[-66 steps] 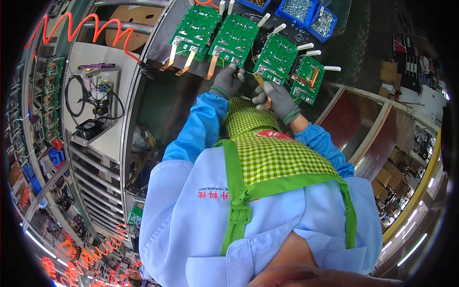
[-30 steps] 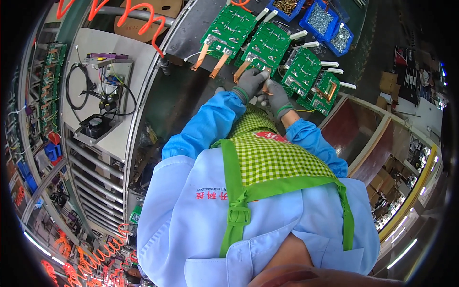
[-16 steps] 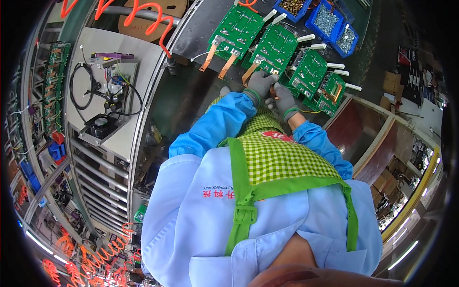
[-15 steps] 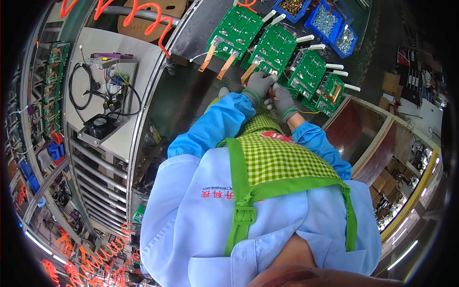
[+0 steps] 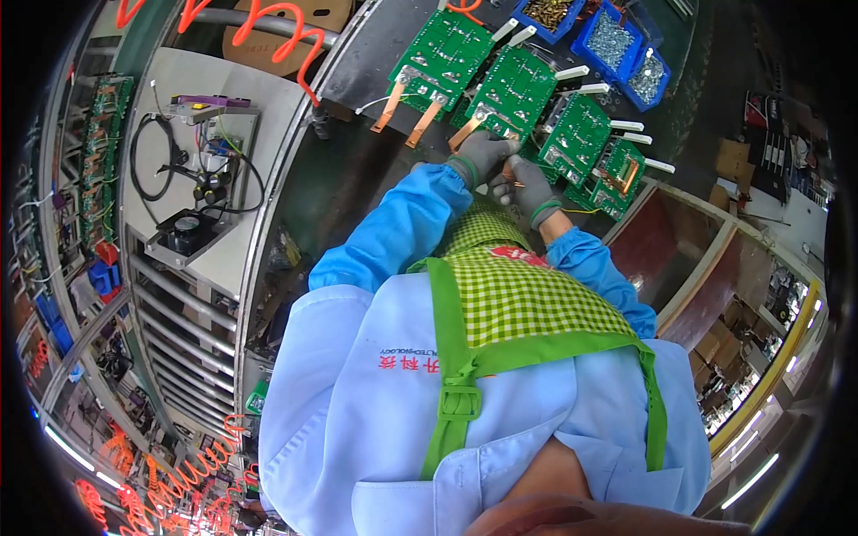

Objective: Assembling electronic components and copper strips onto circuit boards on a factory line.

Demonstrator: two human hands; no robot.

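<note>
My left hand (image 5: 483,155), in a grey glove, is closed in a pinch at the near edge of the second green circuit board (image 5: 514,93). What its fingertips hold is too small to make out. A copper strip (image 5: 465,131) juts from that board just beside the fingers. My right hand (image 5: 529,188), gloved too, is closed close by, its fingertips almost meeting the left ones. Small copper-coloured pieces (image 5: 519,185) show at its fingers. Left of these stands another circuit board (image 5: 441,55) with two copper strips (image 5: 423,125) hanging over the bench edge.
More green circuit boards (image 5: 576,136) line the bench to the right, with white bars sticking out behind. Blue bins (image 5: 608,43) of small metal hardware sit at the far side. An orange coiled hose (image 5: 302,54) hangs at the upper left. A grey side table (image 5: 219,161) carries wired equipment.
My left hand has turned slightly and its forearm has shifted a little to the left. The right hand stays near the same spot, its copper-coloured pieces now lying slightly lower.
</note>
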